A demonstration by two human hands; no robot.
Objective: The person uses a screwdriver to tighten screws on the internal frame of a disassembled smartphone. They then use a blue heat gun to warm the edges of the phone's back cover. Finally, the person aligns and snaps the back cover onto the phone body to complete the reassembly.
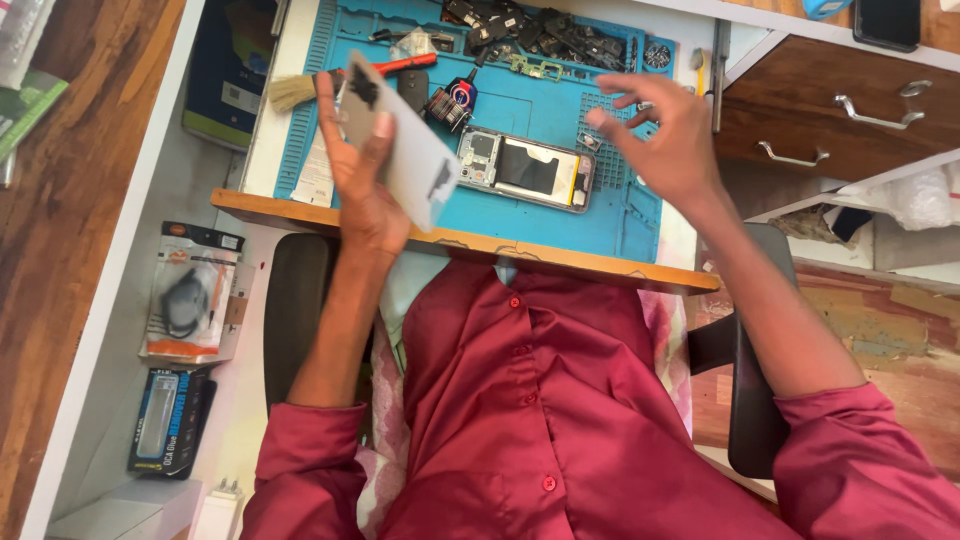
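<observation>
So a flat grey back panel (405, 150) is being gripped in the left hand (362, 190), fingers wrapped round its edge, held tilted just left of the opened phone (525, 168). That phone is laid flat on the blue work mat (520, 105). The right hand (665, 140) is held loose just right of the phone, fingers spread, nothing in it. Above the phone a pile of dark phone parts (540, 35) is heaped up; up-left of it a brush (295, 90) and a red-handled tool (405, 65) are partly blocked by the panel. Far left of the phone, packaged accessories (190, 300) are lying about.
</observation>
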